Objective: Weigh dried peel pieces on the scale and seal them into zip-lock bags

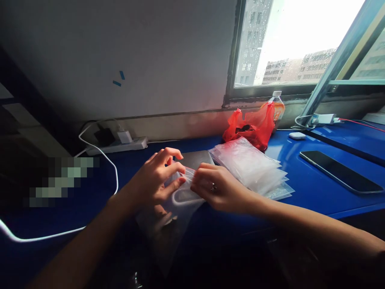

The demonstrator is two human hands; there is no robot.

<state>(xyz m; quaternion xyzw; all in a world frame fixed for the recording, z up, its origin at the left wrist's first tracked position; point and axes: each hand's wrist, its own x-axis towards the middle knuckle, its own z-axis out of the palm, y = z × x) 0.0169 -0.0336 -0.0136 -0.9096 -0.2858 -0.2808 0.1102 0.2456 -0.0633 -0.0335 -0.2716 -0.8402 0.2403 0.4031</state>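
Note:
A clear plastic bag (pixel 168 241) hangs in front of me over the table's near side, its top edge between my two hands. My left hand (pixel 156 174) has its thumb and index finger closed on that edge, while the other fingers are curled and lifted. At the other end of the edge, my right hand (pixel 221 186), with a small ring on it, pinches the plastic. A white rounded loop (pixel 180 202) shows through or against the bag; I cannot tell which. Behind my hands lies a flat grey object (pixel 203 156), partly hidden.
A stack of clear bags (pixel 249 166) lies right of my hands on the blue table (pixel 303 200). Behind it stand a red plastic bag (pixel 249 126) and a bottle (pixel 278 106). A phone (pixel 341 171) and white case (pixel 297 136) lie right; a power strip (pixel 120 146) and white cable (pixel 116 176) left.

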